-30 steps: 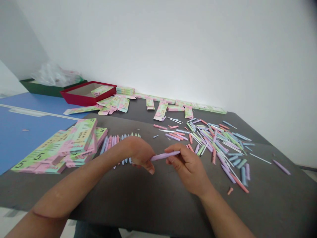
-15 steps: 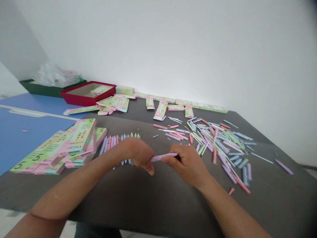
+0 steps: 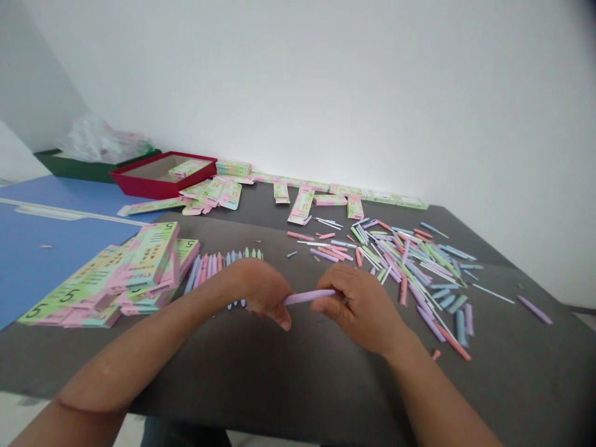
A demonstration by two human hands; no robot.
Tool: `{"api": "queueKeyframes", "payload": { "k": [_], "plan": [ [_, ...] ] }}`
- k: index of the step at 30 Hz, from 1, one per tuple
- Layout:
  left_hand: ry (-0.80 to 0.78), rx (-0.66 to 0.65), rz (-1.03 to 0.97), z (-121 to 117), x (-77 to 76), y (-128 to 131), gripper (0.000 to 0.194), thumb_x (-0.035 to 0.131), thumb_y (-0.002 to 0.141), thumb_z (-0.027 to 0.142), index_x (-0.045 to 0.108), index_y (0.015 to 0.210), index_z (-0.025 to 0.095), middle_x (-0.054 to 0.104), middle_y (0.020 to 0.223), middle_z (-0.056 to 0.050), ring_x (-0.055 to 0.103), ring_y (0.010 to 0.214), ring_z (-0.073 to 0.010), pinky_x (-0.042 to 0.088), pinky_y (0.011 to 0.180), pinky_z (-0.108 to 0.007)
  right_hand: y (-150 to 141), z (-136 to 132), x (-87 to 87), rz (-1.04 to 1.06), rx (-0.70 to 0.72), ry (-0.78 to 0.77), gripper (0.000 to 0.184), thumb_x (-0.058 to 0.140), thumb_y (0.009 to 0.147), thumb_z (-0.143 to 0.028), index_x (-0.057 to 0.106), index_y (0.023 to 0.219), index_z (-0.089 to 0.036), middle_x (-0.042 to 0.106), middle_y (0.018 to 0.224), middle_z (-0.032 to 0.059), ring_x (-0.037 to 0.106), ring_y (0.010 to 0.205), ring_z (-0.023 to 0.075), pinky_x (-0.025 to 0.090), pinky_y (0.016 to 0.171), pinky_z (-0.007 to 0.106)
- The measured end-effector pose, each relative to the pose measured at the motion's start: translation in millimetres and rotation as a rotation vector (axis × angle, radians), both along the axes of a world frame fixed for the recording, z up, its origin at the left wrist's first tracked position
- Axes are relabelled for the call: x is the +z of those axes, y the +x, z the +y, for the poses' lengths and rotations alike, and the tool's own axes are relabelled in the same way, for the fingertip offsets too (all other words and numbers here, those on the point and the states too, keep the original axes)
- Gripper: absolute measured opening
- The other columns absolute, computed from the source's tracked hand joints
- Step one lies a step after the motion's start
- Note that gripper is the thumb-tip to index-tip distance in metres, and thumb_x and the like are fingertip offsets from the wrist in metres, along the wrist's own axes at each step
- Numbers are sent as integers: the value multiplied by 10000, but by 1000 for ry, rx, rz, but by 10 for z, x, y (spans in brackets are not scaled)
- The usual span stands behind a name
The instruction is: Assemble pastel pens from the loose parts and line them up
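We note a pale wall (image 3: 302, 81) behind a dark worktop (image 3: 279, 385), with a blue surface (image 3: 28, 233) adjoining at left. On the worktop's right half we record a loose spread of pen parts (image 3: 403, 289) in lilac, coral, green and blue, thin white rods among them. At left: stacked cartons (image 3: 153, 251), pastel green and pink, marked "5". Back left: a green tray (image 3: 84, 169) bearing a clear plastic bag (image 3: 102, 143), and beside it a red tray (image 3: 156, 188) with one carton inside.

Near centre we see both hands above the worktop. Left hand (image 3: 266, 290): clamped on the left end of a lilac pen (image 3: 305, 298); most of its fingers are hidden from us. Right hand (image 3: 365, 304): thumb and forefinger pinch the pen's right end. The pen lies nearly level between the hands. Partly behind the left forearm, we observe a row of pens (image 3: 205, 269) side by side. Smallest item: a coral fragment (image 3: 436, 354) near the spread's front edge.
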State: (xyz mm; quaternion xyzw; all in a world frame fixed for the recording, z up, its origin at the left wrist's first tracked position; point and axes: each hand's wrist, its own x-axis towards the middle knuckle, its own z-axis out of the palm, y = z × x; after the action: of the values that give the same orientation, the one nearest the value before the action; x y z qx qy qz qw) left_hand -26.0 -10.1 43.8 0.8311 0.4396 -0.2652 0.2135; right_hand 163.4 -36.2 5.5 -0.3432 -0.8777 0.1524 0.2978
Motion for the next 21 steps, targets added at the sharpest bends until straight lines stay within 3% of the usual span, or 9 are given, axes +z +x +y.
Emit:
{"api": "queueKeyframes", "payload": {
  "k": [3, 5, 7, 12, 14, 16, 21],
  "plan": [
    [-41, -49, 96, -7, 36, 19, 433, 558, 799, 491, 700, 1054, 171, 718, 780, -94, 592, 565, -201, 362, 479, -267, 12, -24, -10, 42, 34, -50, 271, 585, 825, -387, 536, 1014, -199, 591, 853, 27, 509, 690, 138, 355, 613, 258],
    [-41, -54, 112, -6, 52, 31, 440, 556, 801, 499, 696, 1056, 169, 718, 801, -98, 593, 572, -196, 358, 477, -260, 14, -41, -14, 7, 12, -37, 143, 512, 877, -333, 544, 895, -195, 574, 781, 19, 493, 661, 134, 334, 593, 256],
    [-55, -50, 113, -4, 53, 36, 437, 560, 799, 503, 692, 1059, 178, 718, 817, -94, 594, 581, -188, 352, 474, -252, 9, -50, -21, -26, -23, 6, 194, 492, 888, -344, 535, 775, -193, 549, 708, 12, 476, 636, 136, 308, 577, 261],
    [-40, -49, 100, -2, 25, 35, 446, 553, 804, 507, 688, 1071, 177, 716, 825, -94, 597, 599, -193, 343, 473, -253, -10, -65, -41, 5, 23, -27, 221, 549, 853, -362, 524, 994, -194, 594, 850, 28, 511, 702, 138, 334, 612, 249],
    [-40, -55, 118, -3, 16, 41, 452, 559, 797, 511, 696, 1059, 169, 717, 825, -99, 593, 586, -195, 341, 469, -258, -12, -67, -51, -35, -12, -8, 168, 482, 895, -343, 540, 866, -189, 574, 758, 17, 490, 656, 133, 304, 581, 249],
    [-49, -52, 117, -4, 11, 48, 449, 563, 794, 506, 700, 1056, 169, 719, 826, -99, 592, 582, -197, 347, 473, -262, -2, -66, -56, -53, -57, 22, 248, 481, 891, -386, 528, 751, -186, 536, 668, 6, 461, 610, 134, 274, 556, 254],
    [-61, -45, 92, -3, 5, 47, 448, 559, 797, 495, 699, 1062, 161, 720, 794, -97, 593, 577, -205, 366, 488, -271, 30, -70, -17, 23, 34, -69, 242, 541, 857, -356, 520, 1031, -190, 593, 806, 12, 504, 660, 126, 328, 593, 237]
  ]
}}
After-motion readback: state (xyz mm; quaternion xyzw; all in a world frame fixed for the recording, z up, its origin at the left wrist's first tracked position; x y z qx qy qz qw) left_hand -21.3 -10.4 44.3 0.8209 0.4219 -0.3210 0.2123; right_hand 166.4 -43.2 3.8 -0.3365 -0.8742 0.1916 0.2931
